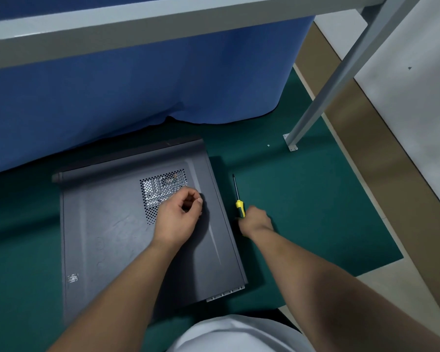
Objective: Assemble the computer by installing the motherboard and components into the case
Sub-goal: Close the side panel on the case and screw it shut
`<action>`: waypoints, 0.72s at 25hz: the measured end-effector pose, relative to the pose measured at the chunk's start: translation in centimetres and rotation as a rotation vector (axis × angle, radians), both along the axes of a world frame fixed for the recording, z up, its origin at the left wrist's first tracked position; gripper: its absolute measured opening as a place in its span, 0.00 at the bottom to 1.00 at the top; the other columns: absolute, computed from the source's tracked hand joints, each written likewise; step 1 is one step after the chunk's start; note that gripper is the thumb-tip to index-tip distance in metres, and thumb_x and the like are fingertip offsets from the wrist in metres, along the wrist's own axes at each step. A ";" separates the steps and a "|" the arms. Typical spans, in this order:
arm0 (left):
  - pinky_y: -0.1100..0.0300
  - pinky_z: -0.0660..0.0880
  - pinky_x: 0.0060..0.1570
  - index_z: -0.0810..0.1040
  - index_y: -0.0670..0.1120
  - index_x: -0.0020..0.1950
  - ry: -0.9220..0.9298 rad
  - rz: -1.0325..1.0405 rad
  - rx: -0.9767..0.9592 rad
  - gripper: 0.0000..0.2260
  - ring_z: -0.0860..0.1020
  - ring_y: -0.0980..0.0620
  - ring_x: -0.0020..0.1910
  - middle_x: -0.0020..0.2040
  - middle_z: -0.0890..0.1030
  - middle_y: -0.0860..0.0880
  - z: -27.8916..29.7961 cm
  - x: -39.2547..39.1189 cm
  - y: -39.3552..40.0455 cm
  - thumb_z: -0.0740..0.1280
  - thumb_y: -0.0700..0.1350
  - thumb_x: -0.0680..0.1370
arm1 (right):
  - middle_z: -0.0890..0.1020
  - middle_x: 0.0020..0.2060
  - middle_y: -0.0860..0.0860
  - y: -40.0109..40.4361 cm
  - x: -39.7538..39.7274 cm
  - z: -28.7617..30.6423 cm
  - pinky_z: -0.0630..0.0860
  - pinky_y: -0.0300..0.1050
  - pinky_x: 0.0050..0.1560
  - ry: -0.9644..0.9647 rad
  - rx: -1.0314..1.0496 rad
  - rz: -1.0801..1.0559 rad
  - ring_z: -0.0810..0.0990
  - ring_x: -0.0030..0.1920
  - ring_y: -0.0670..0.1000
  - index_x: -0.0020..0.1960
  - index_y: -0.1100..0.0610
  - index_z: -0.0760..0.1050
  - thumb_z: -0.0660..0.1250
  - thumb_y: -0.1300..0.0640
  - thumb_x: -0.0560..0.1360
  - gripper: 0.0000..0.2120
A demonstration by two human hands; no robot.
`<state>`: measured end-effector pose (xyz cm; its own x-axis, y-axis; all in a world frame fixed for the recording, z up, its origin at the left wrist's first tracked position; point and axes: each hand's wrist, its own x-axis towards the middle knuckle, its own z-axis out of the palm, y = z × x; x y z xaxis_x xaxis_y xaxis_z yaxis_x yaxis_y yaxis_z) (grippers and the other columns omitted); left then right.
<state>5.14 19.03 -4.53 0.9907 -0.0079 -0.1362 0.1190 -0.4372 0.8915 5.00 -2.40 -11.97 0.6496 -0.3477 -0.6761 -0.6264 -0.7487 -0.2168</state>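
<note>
The dark grey metal computer case (142, 232) lies flat on its side on the green mat (302, 199) that covers the tabletop, its side panel with the perforated vent grille (160, 189) facing up and in place. Nothing of the motherboard or other components shows except a glimpse of parts through the vent holes, so whether anything inside is fitted cannot be told; with the panel on, the job is probably either at its very start or at its closing.

Above the case's vent, the left hand (179, 214) has its fingers curled inward, thumb against fingertips; it may pinch something small, such as a screw, but that is too small to tell. Just right of the case, the right hand (255, 219) is closed around the yellow and black handle of a screwdriver (238, 196), whose shaft points away along the mat.

Farther right of the case, a small screw (268, 145) lies by the grey metal frame leg (323, 92). Behind the case hangs a blue cloth (137, 85).
</note>
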 end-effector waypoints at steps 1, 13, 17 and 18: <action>0.50 0.82 0.47 0.79 0.56 0.47 -0.016 0.001 0.008 0.08 0.83 0.54 0.42 0.41 0.83 0.58 0.1 0.0 0.0 0.70 0.42 0.79 | 0.80 0.46 0.54 -0.3 0.0 0.2 0.75 0.44 0.39 -0.004 0.026 -0.004 0.80 0.44 0.57 0.51 0.56 0.73 0.67 0.48 0.79 0.11; 0.53 0.83 0.46 0.75 0.40 0.48 0.419 0.533 -1.148 0.04 0.86 0.42 0.50 0.48 0.86 0.37 3.7 0.1 0.1 0.63 0.34 0.82 | 0.77 0.31 0.47 -1.7 -2.7 11.2 0.69 0.46 0.37 -0.571 0.671 -0.010 0.71 0.32 0.48 0.47 0.47 0.77 0.63 0.46 0.77 0.07; 0.45 0.84 0.50 0.74 0.39 0.48 0.535 0.615 -1.448 0.05 0.85 0.39 0.56 0.56 0.85 0.37 4.8 -1.1 1.5 0.59 0.35 0.80 | 0.78 0.31 0.47 -0.7 -4.9 12.9 0.71 0.36 0.36 -0.596 0.678 0.147 0.75 0.31 0.45 0.51 0.42 0.81 0.70 0.36 0.73 0.13; 0.42 0.83 0.52 0.73 0.40 0.49 0.545 0.617 -1.485 0.05 0.84 0.38 0.57 0.57 0.84 0.36 4.9 -1.5 1.8 0.58 0.35 0.79 | 0.79 0.32 0.45 -0.4 -5.3 13.1 0.71 0.35 0.35 -0.603 0.670 0.160 0.75 0.31 0.44 0.51 0.41 0.82 0.72 0.38 0.73 0.10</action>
